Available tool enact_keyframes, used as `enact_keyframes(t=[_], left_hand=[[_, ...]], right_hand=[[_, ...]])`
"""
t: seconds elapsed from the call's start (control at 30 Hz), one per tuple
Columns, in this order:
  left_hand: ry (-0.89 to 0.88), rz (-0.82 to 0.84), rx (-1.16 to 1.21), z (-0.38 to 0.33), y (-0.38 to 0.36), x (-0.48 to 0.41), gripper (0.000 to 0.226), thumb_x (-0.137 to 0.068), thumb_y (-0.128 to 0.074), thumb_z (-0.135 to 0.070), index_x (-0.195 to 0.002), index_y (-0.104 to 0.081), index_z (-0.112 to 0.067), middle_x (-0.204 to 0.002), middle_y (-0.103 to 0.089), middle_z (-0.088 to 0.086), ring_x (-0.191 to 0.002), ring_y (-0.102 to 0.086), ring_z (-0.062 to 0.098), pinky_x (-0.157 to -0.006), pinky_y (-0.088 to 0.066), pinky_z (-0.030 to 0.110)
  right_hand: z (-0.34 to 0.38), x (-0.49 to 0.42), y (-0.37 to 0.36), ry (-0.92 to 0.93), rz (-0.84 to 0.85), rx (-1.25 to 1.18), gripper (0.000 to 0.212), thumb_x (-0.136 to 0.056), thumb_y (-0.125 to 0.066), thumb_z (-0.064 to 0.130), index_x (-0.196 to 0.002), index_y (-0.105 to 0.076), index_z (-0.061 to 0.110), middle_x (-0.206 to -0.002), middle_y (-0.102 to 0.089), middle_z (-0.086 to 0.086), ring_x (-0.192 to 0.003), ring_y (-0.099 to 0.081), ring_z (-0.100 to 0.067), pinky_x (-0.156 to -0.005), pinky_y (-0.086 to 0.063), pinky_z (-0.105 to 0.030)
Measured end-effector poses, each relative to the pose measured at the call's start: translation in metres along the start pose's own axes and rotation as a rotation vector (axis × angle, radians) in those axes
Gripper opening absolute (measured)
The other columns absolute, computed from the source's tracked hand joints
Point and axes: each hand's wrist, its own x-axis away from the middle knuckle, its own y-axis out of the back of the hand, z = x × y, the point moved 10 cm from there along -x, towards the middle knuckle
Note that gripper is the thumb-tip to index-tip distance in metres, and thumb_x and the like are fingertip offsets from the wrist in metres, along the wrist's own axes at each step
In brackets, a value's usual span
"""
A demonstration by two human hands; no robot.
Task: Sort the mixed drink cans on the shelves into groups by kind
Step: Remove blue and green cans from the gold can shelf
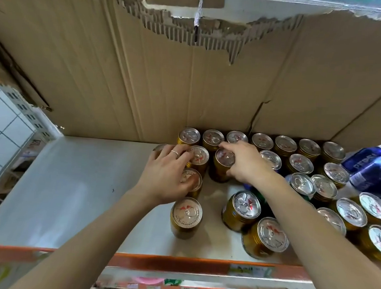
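Several short gold cans with silver pull-tab lids stand on the white shelf (69,192), from the middle to the right. My left hand (168,175), a ring on one finger, lies spread over the tops of gold cans (199,156) at the left end of the group. My right hand (243,162) grips one gold can (221,167) from above by its rim. A single gold can (185,217) stands just in front of my left hand. Blue Pepsi cans (373,169) lie at the far right. A green and a blue can under my right forearm are mostly hidden.
Torn brown cardboard (145,73) forms the back wall behind the cans. The shelf's orange front edge (165,263) carries price labels. A perforated white upright (27,110) and a tiled wall stand to the left. The shelf's left half holds no cans.
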Motion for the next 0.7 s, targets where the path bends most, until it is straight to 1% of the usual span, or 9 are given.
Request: enact_keyframes(t=[0.13, 0.23, 0.27, 0.33, 0.4, 0.47, 0.53, 0.63, 0.7], left_hand=[[0.013, 0.008, -0.007, 0.000, 0.000, 0.000, 0.060, -0.086, -0.044, -0.059, -0.139, -0.047, -0.029, -0.152, -0.038, -0.010, -0.139, -0.031, 0.018, -0.112, -0.025, 0.043], [0.030, 0.028, -0.005, 0.000, -0.003, 0.000, 0.059, -0.090, -0.049, -0.056, -0.142, -0.043, -0.030, -0.155, -0.034, -0.010, -0.142, -0.027, 0.019, -0.115, -0.025, 0.046], [0.034, 0.028, -0.009, 0.000, -0.002, 0.000, 0.058, -0.091, -0.050, -0.056, -0.143, -0.042, -0.030, -0.155, -0.033, -0.010, -0.143, -0.026, 0.020, -0.115, -0.025, 0.047], [0.038, 0.025, -0.021, -0.001, -0.002, -0.001, 0.057, -0.093, -0.049, -0.055, -0.143, -0.042, -0.031, -0.155, -0.033, -0.010, -0.142, -0.027, 0.019, -0.114, -0.025, 0.046], [0.039, 0.019, -0.022, -0.001, -0.001, -0.001, 0.056, -0.093, -0.049, -0.055, -0.143, -0.043, -0.031, -0.155, -0.034, -0.010, -0.142, -0.027, 0.019, -0.113, -0.025, 0.046], [0.035, 0.017, -0.022, -0.001, 0.000, -0.001, 0.054, -0.093, -0.049, -0.054, -0.142, -0.044, -0.031, -0.155, -0.034, -0.010, -0.142, -0.028, 0.019, -0.113, -0.025, 0.045], [0.032, 0.021, -0.029, -0.002, -0.001, -0.002, 0.053, -0.093, -0.048, -0.053, -0.141, -0.045, -0.030, -0.154, -0.035, -0.009, -0.141, -0.029, 0.019, -0.113, -0.026, 0.045], [0.033, -0.006, -0.048, -0.004, 0.004, -0.001, 0.054, -0.089, -0.043, -0.054, -0.134, -0.052, -0.026, -0.148, -0.044, -0.006, -0.134, -0.039, 0.022, -0.105, -0.036, 0.045], [0.021, -0.067, -0.053, -0.008, 0.012, -0.002, 0.054, -0.085, -0.041, -0.054, -0.126, -0.059, -0.023, -0.140, -0.052, -0.004, -0.125, -0.048, 0.024, -0.095, -0.045, 0.044]], right_hand=[[0.002, 0.002, 0.002, 0.002, 0.026, 0.047, 0.082, -0.081, -0.074, 0.009, -0.151, -0.035, 0.027, -0.148, -0.040, -0.009, -0.136, -0.038, -0.028, -0.106, -0.035, -0.030], [0.003, 0.007, 0.001, -0.018, -0.008, 0.036, 0.080, -0.079, -0.079, 0.023, -0.148, -0.039, 0.017, -0.145, -0.041, -0.011, -0.134, -0.041, -0.031, -0.107, -0.037, -0.036], [0.004, 0.009, 0.001, -0.023, -0.042, 0.037, 0.075, -0.079, -0.079, 0.025, -0.144, -0.043, 0.014, -0.142, -0.042, -0.012, -0.130, -0.044, -0.033, -0.106, -0.040, -0.038], [0.006, 0.015, 0.000, -0.034, -0.110, 0.058, 0.062, -0.083, -0.073, 0.021, -0.138, -0.048, 0.013, -0.140, -0.041, -0.012, -0.126, -0.044, -0.035, -0.102, -0.042, -0.040], [0.010, 0.022, -0.001, -0.031, -0.172, 0.113, 0.052, -0.086, -0.069, 0.018, -0.135, -0.051, 0.014, -0.144, -0.032, -0.011, -0.125, -0.039, -0.037, -0.100, -0.042, -0.039], [0.017, 0.029, 0.005, 0.017, -0.270, 0.183, 0.041, -0.085, -0.070, 0.020, -0.124, -0.059, 0.016, -0.145, -0.026, -0.007, -0.124, -0.034, -0.035, -0.098, -0.041, -0.038], [0.020, 0.031, 0.006, 0.059, -0.286, 0.201, 0.042, -0.086, -0.070, 0.029, -0.125, -0.059, 0.017, -0.144, -0.031, -0.006, -0.126, -0.033, -0.032, -0.101, -0.040, -0.040], [0.019, 0.037, 0.004, 0.101, -0.223, 0.132, 0.050, -0.090, -0.063, 0.038, -0.136, -0.051, 0.023, -0.144, -0.039, -0.002, -0.131, -0.031, -0.026, -0.105, -0.036, -0.043], [0.018, 0.051, 0.015, 0.153, -0.256, 0.063, 0.049, -0.091, -0.060, 0.037, -0.138, -0.050, 0.027, -0.146, -0.040, 0.002, -0.133, -0.031, -0.022, -0.107, -0.033, -0.042]])
